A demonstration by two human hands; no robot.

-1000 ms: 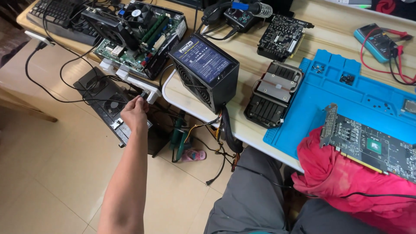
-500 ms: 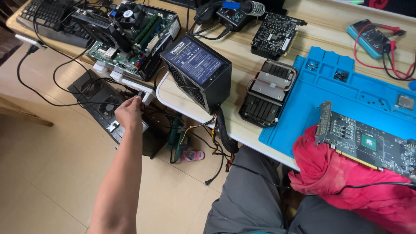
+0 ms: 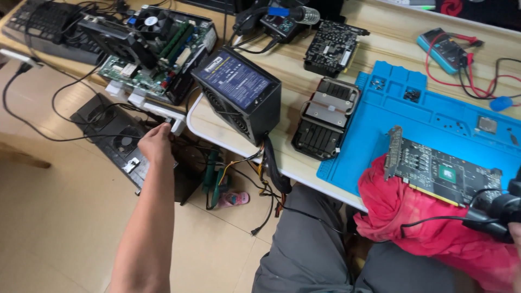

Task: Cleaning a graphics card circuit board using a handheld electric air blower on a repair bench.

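Reaching down past the left edge of the surface (image 3: 228,142), the left hand (image 3: 154,144) closes its fingers around something small at the white connector block (image 3: 163,111) that hangs off the motherboard's (image 3: 157,54) near corner; exactly what it pinches is hidden behind the knuckles. Just below lies a black fan shroud (image 3: 116,138) on the floor, with loose black cables (image 3: 65,135) trailing over it. A hard tug here could, I judge, drag the motherboard off the surface's left edge, or snag those cables and pull the shroud along. The black power supply (image 3: 239,92) sits tilted at the rounded front corner, partly overhanging, and its bundle of wires drops toward the floor, so a jolt could tip it. At the right edge of the view the right hand (image 3: 513,230) is mostly cut off; I cannot tell its grip, though a black tool (image 3: 496,211) rests by it near the graphics card (image 3: 439,171) on the red cloth (image 3: 418,228).
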